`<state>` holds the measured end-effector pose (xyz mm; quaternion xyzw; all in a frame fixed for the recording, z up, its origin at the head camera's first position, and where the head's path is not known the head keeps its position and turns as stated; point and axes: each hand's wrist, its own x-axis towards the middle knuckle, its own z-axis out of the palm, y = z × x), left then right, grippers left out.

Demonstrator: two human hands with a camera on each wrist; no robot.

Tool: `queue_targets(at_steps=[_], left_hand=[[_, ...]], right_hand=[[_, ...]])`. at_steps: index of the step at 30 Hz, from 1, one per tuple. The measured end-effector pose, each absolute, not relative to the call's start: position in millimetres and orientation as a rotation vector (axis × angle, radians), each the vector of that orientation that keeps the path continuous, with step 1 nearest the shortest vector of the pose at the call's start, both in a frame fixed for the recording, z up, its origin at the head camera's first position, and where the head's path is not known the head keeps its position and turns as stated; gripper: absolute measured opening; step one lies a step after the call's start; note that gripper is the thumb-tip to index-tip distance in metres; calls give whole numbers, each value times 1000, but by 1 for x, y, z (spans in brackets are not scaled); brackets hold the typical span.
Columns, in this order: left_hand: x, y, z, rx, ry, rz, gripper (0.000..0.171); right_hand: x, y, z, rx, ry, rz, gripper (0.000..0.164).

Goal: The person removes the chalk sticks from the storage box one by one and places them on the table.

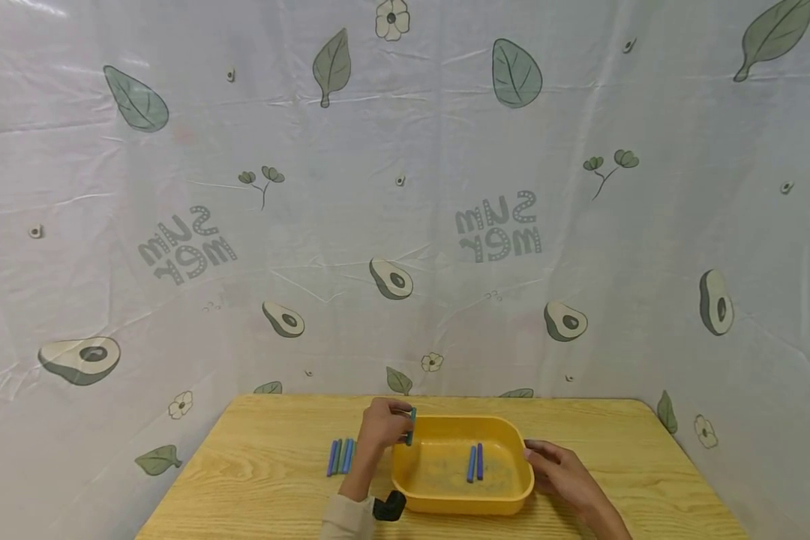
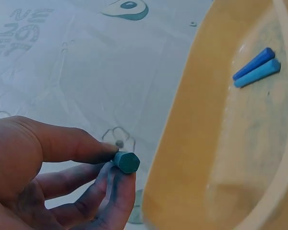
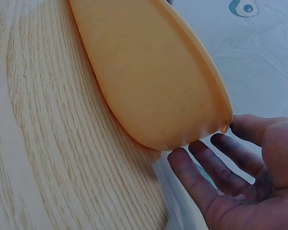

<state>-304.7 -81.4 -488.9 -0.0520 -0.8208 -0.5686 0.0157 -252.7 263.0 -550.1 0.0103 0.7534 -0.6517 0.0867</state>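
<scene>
My left hand (image 1: 385,424) pinches a teal chalk stick (image 1: 412,426) between thumb and fingers, above the left end of a yellow plastic basin (image 1: 462,506). In the left wrist view the six-sided end of this teal chalk stick (image 2: 128,163) faces the camera, and the fingers are smudged with dark dust. On the basin floor lie a light blue chalk stick (image 1: 471,463) and a dark blue-violet chalk stick (image 1: 480,461), side by side. My right hand (image 1: 567,476) holds the basin's right end, thumb at the rim and fingertips against the outer wall (image 3: 182,134).
Several blue, green and violet chalk sticks (image 1: 340,457) lie in a row on the wooden table (image 1: 256,465), left of the basin and partly behind my left forearm. Bluish dust marks the basin floor. A printed plastic sheet (image 1: 337,225) hangs behind the table.
</scene>
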Motion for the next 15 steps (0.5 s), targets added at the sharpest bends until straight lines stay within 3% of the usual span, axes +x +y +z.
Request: queue_targets(at_steps=[15], left_hand=[[-305, -124, -493, -83, -2528, -1772, 33]], right_hand=[[-252, 265, -552, -17, 2238, -1955, 70]])
